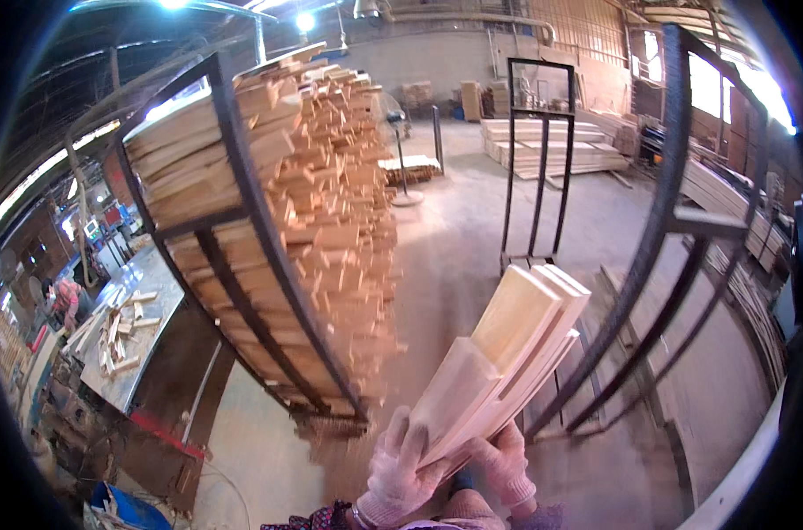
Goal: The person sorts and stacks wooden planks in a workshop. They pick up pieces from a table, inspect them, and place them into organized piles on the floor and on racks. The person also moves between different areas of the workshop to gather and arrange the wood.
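A bundle of pale wooden boards point(499, 353), of uneven lengths, tilts up and away from me at the lower middle. My left hand point(400, 473), in a whitish knit glove, is closed on the bundle's near left side. On its near right side my right hand point(505, 464), gloved the same way, grips with the thumb over the boards. Both hands hold the bundle off the floor, and parts of the fingers are hidden behind it. Beyond the bundle, to the left, rises a tall stack of wood pieces point(331, 212) behind a dark metal frame point(260, 203).
A dark upright frame point(675, 177) stands close on the right, another frame point(543, 115) farther off. Lumber piles point(552, 146) lie at the back near a standing fan point(403, 177). At left, a table point(154, 331) bears loose wood pieces; a person point(66, 300) is beside it.
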`<state>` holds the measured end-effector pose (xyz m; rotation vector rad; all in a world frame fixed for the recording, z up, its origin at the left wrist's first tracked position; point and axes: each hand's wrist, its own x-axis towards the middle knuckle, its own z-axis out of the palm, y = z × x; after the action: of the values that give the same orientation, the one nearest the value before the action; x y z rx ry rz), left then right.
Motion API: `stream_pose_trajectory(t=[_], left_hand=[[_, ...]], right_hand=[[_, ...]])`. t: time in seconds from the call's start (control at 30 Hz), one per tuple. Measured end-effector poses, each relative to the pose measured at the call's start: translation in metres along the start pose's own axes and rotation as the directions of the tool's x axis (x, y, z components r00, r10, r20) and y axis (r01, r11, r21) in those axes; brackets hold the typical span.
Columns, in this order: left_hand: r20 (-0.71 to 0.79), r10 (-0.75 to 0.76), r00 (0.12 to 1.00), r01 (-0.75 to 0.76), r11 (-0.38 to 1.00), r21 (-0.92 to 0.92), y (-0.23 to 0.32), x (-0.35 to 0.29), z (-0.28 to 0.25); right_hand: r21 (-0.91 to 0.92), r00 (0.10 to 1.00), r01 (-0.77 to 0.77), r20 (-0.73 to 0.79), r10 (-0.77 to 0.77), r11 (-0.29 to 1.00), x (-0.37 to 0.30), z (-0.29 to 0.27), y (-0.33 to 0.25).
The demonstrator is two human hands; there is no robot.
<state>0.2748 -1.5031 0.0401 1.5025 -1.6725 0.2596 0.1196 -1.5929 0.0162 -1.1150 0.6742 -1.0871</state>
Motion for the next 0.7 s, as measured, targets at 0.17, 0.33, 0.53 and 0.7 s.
stream_pose_trajectory(t=[0.17, 0.33, 0.53, 0.7], left_hand=[[-0.185, -0.026, 0.982, 0.030, 0.999, 0.021, -0.076, 0.107, 0.069], [-0.274, -0.024, 0.961, 0.030, 0.999, 0.015, -0.136, 0.209, 0.112], [-0.475, -0.029, 0.880, 0.067, 0.996, 0.063, -0.213, 0.337, 0.175], [-0.463, -0.043, 0.885, -0.036, 0.986, -0.161, -0.306, 0.430, 0.193]], right_hand=[[-0.019, 0.989, -0.056, 0.133, 0.058, 0.998, 0.163, 0.003, -0.024], [-0.129, 0.975, -0.085, 0.192, 0.109, 0.988, 0.301, 0.006, -0.034], [-0.058, 0.953, 0.059, 0.302, -0.039, 0.997, 0.474, 0.016, -0.024], [-0.203, 0.869, 0.276, 0.470, -0.154, 0.940, 0.606, 0.060, -0.071]])
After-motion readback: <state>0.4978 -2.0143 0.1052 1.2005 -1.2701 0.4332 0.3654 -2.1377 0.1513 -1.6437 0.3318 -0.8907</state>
